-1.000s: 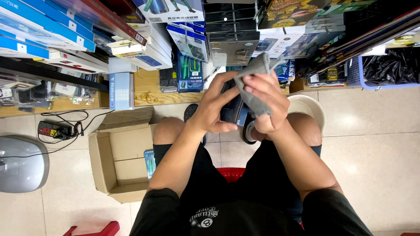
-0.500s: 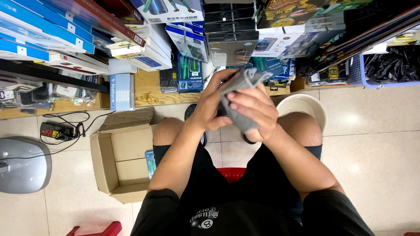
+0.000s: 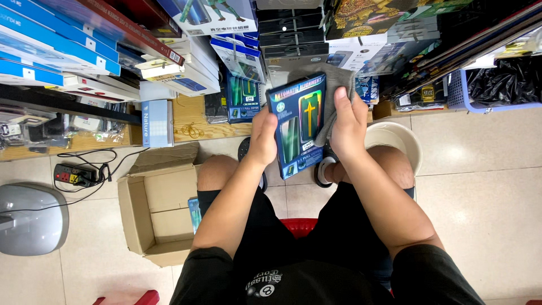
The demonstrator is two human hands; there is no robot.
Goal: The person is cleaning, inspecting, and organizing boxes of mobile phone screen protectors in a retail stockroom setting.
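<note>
the left hand (image 3: 263, 137) grips the left edge of a flat dark-blue cardboard retail box (image 3: 297, 125), held upright above the knees. the right hand (image 3: 346, 121) presses a grey cloth (image 3: 334, 85) against the box's right edge, beside an open brown cardboard carton (image 3: 152, 212) on the floor.

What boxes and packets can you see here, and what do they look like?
Flat blue box: held upright between left hand and right hand, green and gold pictures; grey cloth behind it.
Open cardboard box: brown, on the floor, left of the knees.
Small pale blue box: upright on the wooden ledge.
Stacked blue-and-white boxes: shelves, upper left.
</note>
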